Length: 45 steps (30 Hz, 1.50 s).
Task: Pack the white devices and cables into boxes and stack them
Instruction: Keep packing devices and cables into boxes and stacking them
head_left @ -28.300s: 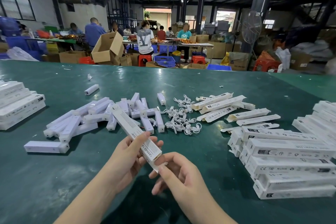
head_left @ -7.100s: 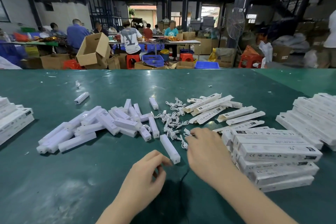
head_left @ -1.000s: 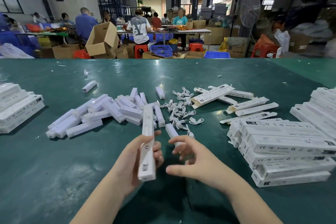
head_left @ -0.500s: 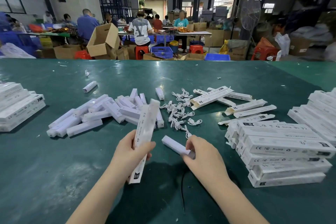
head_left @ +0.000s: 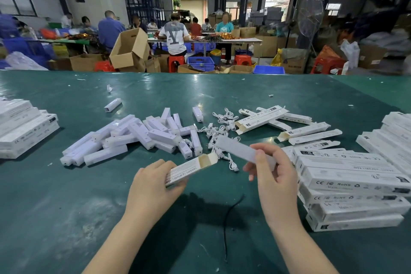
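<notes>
My left hand (head_left: 153,187) grips a long white box (head_left: 191,168) whose open end points right, its flap up. My right hand (head_left: 274,176) holds a white bar-shaped device (head_left: 235,148) above the table, its far end close to the box's open mouth. A pile of loose white devices (head_left: 142,135) lies beyond my left hand. Small coiled white cables (head_left: 219,131) are scattered in the middle. Empty open boxes (head_left: 278,121) lie past them. A stack of packed boxes (head_left: 355,187) stands at my right.
More packed boxes are stacked at the far left (head_left: 24,127) and far right (head_left: 391,135) of the green table (head_left: 66,207). One device (head_left: 113,104) lies alone further back. A thin black cord (head_left: 229,218) lies near the front edge. People work at tables behind.
My right hand lifted the device off the table and brought it up toward the box. My left hand tilted the box from upright to lying flatter, open end facing right.
</notes>
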Available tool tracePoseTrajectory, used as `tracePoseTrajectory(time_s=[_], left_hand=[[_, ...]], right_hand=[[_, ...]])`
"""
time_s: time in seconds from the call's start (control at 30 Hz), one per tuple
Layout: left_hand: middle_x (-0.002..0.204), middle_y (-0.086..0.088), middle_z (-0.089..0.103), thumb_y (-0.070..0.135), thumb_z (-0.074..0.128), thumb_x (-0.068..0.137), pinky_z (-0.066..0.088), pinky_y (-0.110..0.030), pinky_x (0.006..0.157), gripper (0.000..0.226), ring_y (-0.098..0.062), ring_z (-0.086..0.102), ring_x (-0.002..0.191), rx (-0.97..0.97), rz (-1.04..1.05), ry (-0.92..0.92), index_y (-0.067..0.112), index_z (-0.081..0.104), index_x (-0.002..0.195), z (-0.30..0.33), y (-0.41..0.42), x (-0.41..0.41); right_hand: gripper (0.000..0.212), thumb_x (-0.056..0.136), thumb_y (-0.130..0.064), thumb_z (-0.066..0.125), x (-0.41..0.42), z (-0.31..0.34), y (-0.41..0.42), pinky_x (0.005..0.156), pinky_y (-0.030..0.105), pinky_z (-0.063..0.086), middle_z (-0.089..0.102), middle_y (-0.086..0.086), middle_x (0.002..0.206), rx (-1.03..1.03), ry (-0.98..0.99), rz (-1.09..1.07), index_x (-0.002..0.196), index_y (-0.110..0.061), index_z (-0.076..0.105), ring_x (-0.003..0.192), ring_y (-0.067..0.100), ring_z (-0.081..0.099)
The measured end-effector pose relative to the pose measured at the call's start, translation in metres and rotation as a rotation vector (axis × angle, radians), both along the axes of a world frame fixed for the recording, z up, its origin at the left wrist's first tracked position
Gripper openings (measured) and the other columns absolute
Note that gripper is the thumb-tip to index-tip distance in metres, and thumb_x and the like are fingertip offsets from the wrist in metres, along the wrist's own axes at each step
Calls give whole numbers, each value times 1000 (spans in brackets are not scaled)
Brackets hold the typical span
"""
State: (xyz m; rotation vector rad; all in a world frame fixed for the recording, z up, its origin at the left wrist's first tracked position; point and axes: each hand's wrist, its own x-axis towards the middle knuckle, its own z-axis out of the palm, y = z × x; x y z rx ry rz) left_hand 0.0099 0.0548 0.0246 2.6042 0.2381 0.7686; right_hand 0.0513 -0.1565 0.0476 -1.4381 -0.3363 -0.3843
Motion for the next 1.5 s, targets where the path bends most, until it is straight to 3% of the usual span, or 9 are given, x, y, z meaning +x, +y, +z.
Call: tracePoseTrajectory(time_s=[0.27, 0.47, 0.73, 0.87, 0.97, 1.13, 1.23, 1.4, 1.5], left_hand=[[59, 7, 42, 20, 75, 71, 29, -30, 61, 27, -20, 38, 52, 89, 77, -19, 19, 50, 60, 0, 3, 0], [63, 11, 49, 14, 85, 56, 31, -27, 64, 28, -13, 39, 54, 188, 11, 1, 22, 59, 63, -3, 3, -2], [63, 8, 53, 9, 86, 54, 34, -28, 63, 27, -18, 52, 56, 199, -19, -51, 19, 63, 67, -2, 3, -2], [60, 7, 52, 8, 88, 48, 22, -16, 51, 32, -17, 36, 48, 210, -8, -49, 19, 61, 62, 2, -2, -2], [58, 8, 51, 10, 89, 43, 15, -8, 56, 35, -13, 25, 51, 233, 4, -71, 19, 59, 60, 4, -2, -3], [57, 5, 49, 14, 88, 42, 23, -17, 49, 35, -20, 36, 45, 280, -5, -66, 17, 56, 58, 4, -5, -2], [57, 6, 48, 16, 86, 43, 28, -22, 47, 34, -19, 36, 45, 273, -45, -55, 17, 55, 58, 0, -11, -1], [60, 5, 48, 16, 83, 54, 20, -14, 50, 30, -23, 40, 49, 157, -32, -57, 17, 53, 61, -5, -7, 0], [61, 5, 47, 19, 81, 59, 21, -18, 48, 30, -26, 43, 52, 145, -45, -47, 18, 52, 62, -5, -7, 0]], right_hand=[[17, 86, -17, 54, -9, 1, 8, 61, 12, 42, 62, -10, 84, -247, -125, -27, 81, -28, 66, 80, 12, 59], [29, 85, 2, 61, -5, -1, 4, 66, 8, 40, 60, -13, 81, -348, -110, -19, 74, -25, 63, 81, 5, 57], [17, 91, -11, 63, -5, -2, 6, 57, 10, 42, 60, -14, 85, -167, -18, 30, 95, -25, 55, 63, -1, 51], [21, 89, -14, 66, -7, -2, 7, 58, 14, 44, 62, -7, 86, -120, -34, -1, 96, -28, 52, 64, 12, 54], [28, 88, -14, 69, -8, 0, 7, 63, 16, 49, 66, -7, 92, -43, -16, 20, 97, -32, 50, 72, 10, 60], [36, 86, -14, 70, -11, -1, 11, 65, 33, 54, 71, -6, 100, -4, 14, 59, 98, -33, 41, 73, 15, 62], [39, 86, -13, 70, -18, -5, 17, 63, 25, 52, 69, -13, 109, -39, -25, 82, 96, -35, 40, 67, 15, 62], [7, 89, -24, 64, -18, -7, 18, 66, 12, 46, 63, -13, 116, -114, -44, 83, 88, -28, 58, 71, -3, 59], [17, 93, -30, 60, -16, -11, 19, 73, 16, 46, 51, -13, 128, -347, -80, 130, 83, -24, 73, 93, -6, 56]])
